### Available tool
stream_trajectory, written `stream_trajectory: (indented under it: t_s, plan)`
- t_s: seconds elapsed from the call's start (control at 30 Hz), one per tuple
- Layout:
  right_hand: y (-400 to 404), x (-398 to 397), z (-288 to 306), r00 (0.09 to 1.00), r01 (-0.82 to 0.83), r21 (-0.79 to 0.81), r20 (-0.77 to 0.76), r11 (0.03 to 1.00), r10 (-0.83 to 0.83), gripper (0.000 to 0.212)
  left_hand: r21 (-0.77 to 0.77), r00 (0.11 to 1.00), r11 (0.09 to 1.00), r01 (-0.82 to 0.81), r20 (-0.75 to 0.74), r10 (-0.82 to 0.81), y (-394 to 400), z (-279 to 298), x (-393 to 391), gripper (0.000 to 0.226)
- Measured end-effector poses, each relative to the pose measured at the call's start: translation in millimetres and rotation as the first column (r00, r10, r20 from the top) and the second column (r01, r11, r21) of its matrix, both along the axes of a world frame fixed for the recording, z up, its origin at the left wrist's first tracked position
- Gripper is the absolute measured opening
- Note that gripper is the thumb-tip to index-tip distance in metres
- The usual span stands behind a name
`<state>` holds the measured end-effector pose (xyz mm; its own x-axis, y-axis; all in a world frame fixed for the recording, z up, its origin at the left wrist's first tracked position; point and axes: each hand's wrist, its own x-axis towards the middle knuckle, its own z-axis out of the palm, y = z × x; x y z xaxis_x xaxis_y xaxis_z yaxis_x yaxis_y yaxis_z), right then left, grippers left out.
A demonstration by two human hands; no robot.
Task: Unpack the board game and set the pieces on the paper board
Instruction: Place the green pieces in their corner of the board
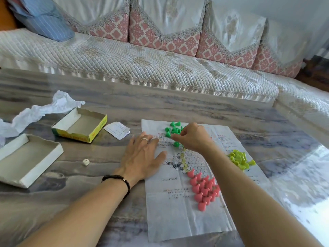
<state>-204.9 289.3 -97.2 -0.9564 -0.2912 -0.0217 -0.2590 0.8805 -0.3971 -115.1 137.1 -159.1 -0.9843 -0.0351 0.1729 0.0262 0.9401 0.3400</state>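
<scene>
Three piles: green, yellow and pink pieces all lie on the board (178, 220).
Board: thin paper, spread flat on the counter (89, 202), with rings drawn in its middle.
Green pieces (171, 130): at the board's far end, in a loose heap.
One green piece (176, 144): alone, just nearer than the heap, beside the right hand.
Yellow pieces (240, 159): at the board's right edge.
Pink pieces (204, 187): on the board, nearer than the rings, packed close together.
Right hand (193, 138): on the green heap, fingers (175, 138) curled tight together; I cannot tell if they pinch a piece.
Left hand (142, 157): flat on the board's left edge, fingers straight and spread, holding nothing.
Box (80, 128): yellow, open, left of the board.
Lid (26, 161): white, open side up, left of the board, nearer than the box.
Die (86, 161): white, between the lid and the board.
Slip (117, 130): folded paper between the box and the board.
Crumpled paper (44, 109): behind the box.
Sofa (142, 65): beyond the counter.
</scene>
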Motion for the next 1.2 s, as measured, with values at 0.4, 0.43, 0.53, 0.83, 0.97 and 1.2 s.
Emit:
stream_trajectory:
  t_s: [0.4,0.43,0.53,0.83,0.97,1.2]
  plan:
    - [57.2,-14.6,22.9,0.985,0.172,-0.339,0.081,0.925,-0.153,0.008,0.0,1.0,1.0,-0.019,0.019,0.019,1.0,-2.1,-2.2,0.061]
    - [64.0,-17.1,21.2,0.985,0.175,-0.337,0.061,0.925,-0.164,0.007,-0.006,1.0,1.0,-0.02,0.015,0.02,1.4,-1.7,-2.4,0.061]
    - [72.3,-20.9,12.5,0.984,0.177,-0.303,0.04,0.936,-0.173,0.005,-0.008,0.999,0.999,-0.033,-0.001,0.033,2.5,0.7,-1.3,0.06]
    - [67.1,-21.2,-4.8,0.998,0.07,-0.131,0.009,0.989,-0.069,0.004,-0.002,0.999,0.999,-0.043,-0.013,0.043,2.8,3.0,0.0,0.068]
    - [67.4,-26.4,-10.0,0.997,0.064,-0.106,-0.037,0.992,-0.069,0.007,-0.011,0.999,0.999,-0.048,0.008,0.048,2.7,2.1,-0.6,0.068]
    - [68.4,-25.7,-7.0,0.997,0.041,-0.113,-0.065,0.993,-0.048,0.006,-0.023,0.997,0.997,-0.073,0.035,0.074,3.3,3.1,0.1,0.066]
